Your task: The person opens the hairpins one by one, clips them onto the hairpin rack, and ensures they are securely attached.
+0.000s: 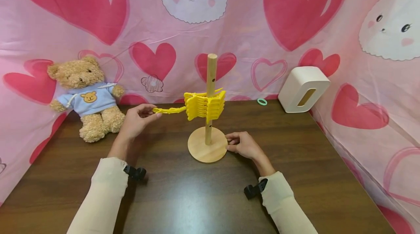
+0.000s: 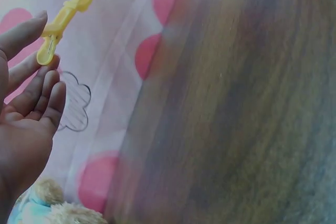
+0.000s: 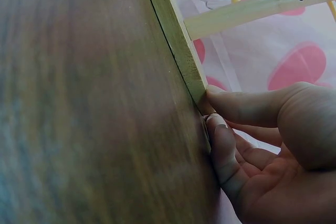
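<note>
A wooden stand has a round base (image 1: pixel 207 155) on the table and an upright post (image 1: pixel 212 71). Around the post hangs a stack of yellow ribbed plastic pieces (image 1: pixel 198 107). A slim, jointed yellow plastic strip (image 1: pixel 170 110) reaches out from the stack's left side. Its outer end is pinched between the thumb and fingers of my left hand (image 1: pixel 136 120), and the left wrist view shows the strip (image 2: pixel 65 17) up close. My right hand (image 1: pixel 244 145) grips the right edge of the base, with the thumb on top and the index finger at the lower edge (image 3: pixel 197 90).
A teddy bear (image 1: pixel 88 99) in a blue top leans on the back curtain at the left. Behind the stand to the right lie a small green ring (image 1: pixel 262 101) and a white box (image 1: pixel 303 90) with a slot. The dark wooden table (image 1: pixel 183 197) meets a pink heart-printed curtain.
</note>
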Demonstrator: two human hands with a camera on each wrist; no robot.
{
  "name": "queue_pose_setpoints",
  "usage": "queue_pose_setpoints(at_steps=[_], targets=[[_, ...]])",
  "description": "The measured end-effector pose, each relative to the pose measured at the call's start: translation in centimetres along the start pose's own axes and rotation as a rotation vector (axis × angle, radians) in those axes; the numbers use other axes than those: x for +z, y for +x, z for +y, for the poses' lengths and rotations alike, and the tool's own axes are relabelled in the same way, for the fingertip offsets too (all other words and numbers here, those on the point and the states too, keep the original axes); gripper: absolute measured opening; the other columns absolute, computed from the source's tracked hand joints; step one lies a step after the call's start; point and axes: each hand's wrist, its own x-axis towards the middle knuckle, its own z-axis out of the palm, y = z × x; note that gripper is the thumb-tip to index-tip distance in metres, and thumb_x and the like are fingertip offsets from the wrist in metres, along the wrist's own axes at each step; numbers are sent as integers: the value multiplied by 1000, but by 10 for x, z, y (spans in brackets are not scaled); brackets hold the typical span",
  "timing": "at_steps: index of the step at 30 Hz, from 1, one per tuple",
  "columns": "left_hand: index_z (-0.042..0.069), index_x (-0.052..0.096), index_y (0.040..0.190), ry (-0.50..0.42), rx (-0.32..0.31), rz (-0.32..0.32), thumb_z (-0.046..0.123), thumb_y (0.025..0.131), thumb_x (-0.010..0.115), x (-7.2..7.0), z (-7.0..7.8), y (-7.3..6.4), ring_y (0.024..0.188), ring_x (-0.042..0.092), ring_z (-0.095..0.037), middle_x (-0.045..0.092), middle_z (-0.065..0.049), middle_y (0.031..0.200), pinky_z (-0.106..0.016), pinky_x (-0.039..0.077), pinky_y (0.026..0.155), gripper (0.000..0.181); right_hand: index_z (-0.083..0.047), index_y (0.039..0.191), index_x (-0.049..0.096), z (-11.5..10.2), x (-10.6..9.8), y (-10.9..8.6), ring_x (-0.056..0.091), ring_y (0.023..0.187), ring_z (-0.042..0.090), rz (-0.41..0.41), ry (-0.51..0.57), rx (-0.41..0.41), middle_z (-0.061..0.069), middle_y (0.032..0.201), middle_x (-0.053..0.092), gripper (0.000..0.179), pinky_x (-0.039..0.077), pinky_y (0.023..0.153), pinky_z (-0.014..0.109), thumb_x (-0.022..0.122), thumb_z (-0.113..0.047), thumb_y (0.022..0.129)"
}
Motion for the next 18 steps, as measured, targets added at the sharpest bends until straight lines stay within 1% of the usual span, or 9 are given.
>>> queue_pose_setpoints(at_steps=[9,12,15,18], targets=[[-1,66,124,-34,31,-4,29,91,79,4,11,-2,89,65,-11,67,-18,110,-15,52,76,47,8,123,67,-2,0,0,64,87,20,-4,-4,12,15,105,71,37,53,65,29,76,-1,88],[-1,66,124,-44,40,-12,28,91,79,4,15,-3,92,65,-12,67,-18,112,-14,51,78,47,8,123,67,-2,0,-1,63,86,19,-6,-2,18,14,106,71,37,53,65,28,76,-1,88],[-1,66,125,-55,59,-21,27,91,79,3,21,-4,95,64,-16,67,-18,114,-14,51,81,46,7,123,67,-2,0,0,63,86,19,-6,-2,22,14,106,71,37,52,65,27,75,-1,88],[1,67,125,-44,82,-14,29,91,78,3,27,-5,96,63,-18,67,-17,114,-14,50,82,46,7,123,68,-2,0,0,64,87,20,-2,-4,21,14,106,71,37,53,65,28,76,-1,88]])
